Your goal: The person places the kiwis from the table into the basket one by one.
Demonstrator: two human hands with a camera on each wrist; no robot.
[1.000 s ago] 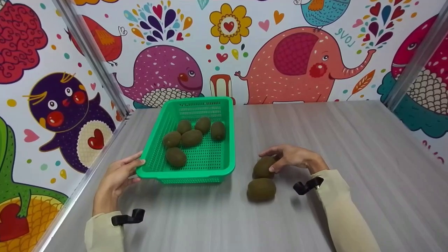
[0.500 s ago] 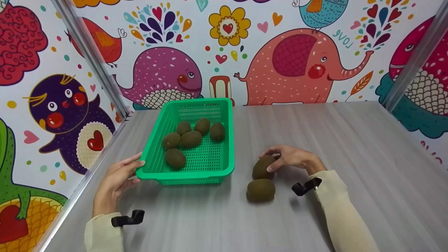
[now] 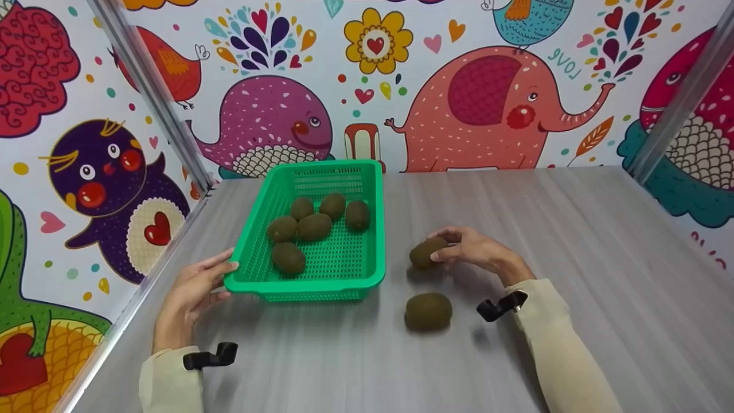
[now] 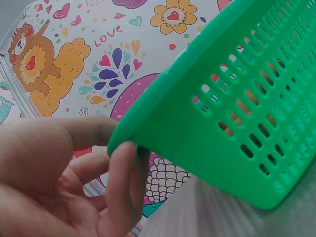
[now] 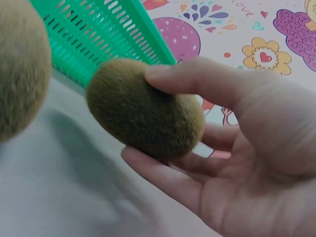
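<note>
My right hand grips a brown fuzzy kiwi between thumb and fingers, lifted just above the table to the right of the basket. A second kiwi lies on the table nearer to me, below the held one. At the left, my left hand pinches the near left corner of the green plastic basket, thumb on one side of its rim and fingers under it. Inside the basket rest several kiwis, most of them grouped toward the back.
The grey wood-grain table stretches on to the right and front. Behind it stands a wall printed with cartoon animals, with metal posts at the corners. Another printed panel runs along the left.
The right hand has raised its kiwi off the table and shifted it slightly away and to the left, apart from the other kiwi. The left hand and basket stay put.
</note>
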